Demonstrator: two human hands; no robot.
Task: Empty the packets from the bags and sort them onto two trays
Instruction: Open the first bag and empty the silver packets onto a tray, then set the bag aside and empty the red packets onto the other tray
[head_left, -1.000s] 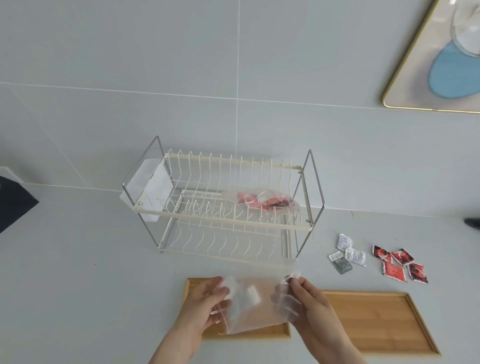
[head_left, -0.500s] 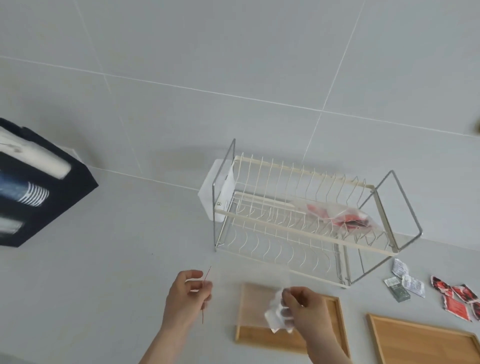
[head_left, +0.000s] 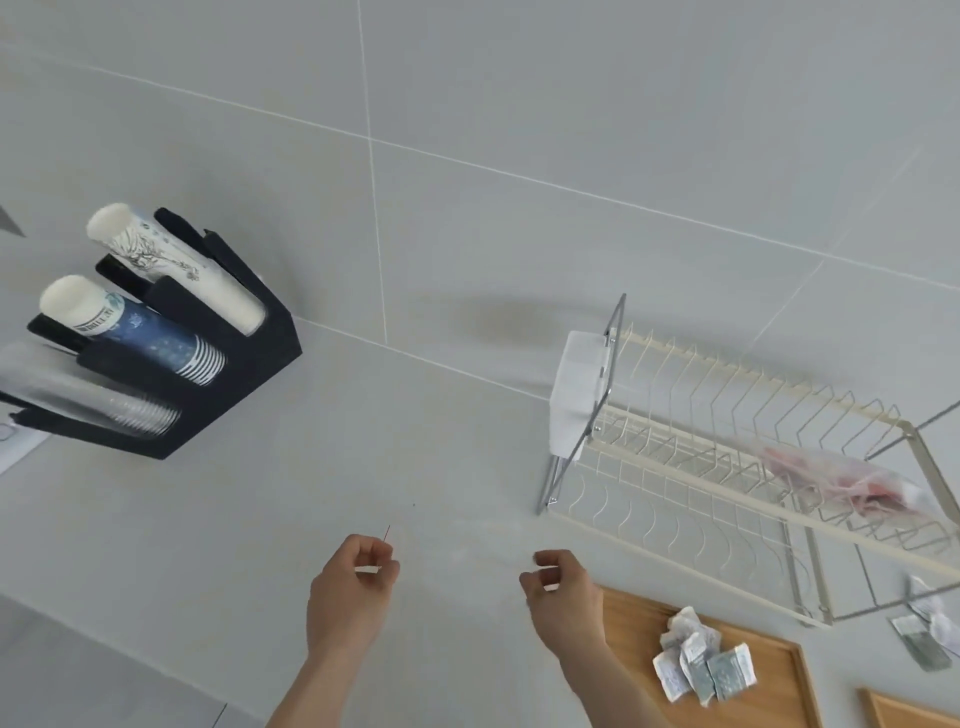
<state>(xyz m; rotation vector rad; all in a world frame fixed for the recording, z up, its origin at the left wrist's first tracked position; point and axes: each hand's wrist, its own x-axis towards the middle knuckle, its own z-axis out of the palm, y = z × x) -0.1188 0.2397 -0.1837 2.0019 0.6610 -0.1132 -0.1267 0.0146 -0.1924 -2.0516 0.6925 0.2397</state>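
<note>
My left hand (head_left: 353, 592) and my right hand (head_left: 563, 592) are both pinched over the grey counter, left of the trays. A nearly invisible empty clear bag (head_left: 467, 540) stretches between them, its thin red seal edge sticking up from my left fingers. Several white and grey packets (head_left: 701, 660) lie in a heap on the left wooden tray (head_left: 634, 613). Only a corner of the second wooden tray (head_left: 904, 712) shows at the bottom right. Another clear bag with red packets (head_left: 841, 478) rests on the upper tier of the dish rack (head_left: 727, 525).
A few loose grey-white packets (head_left: 924, 623) lie on the counter by the rack's right foot. A black cup holder (head_left: 156, 332) with paper and plastic cups stands at the far left against the tiled wall. The counter's front edge runs along the lower left.
The view swung left. The white packets went from the bag onto the left tray, and both hands moved left of the tray, holding the emptied bag spread between them.
</note>
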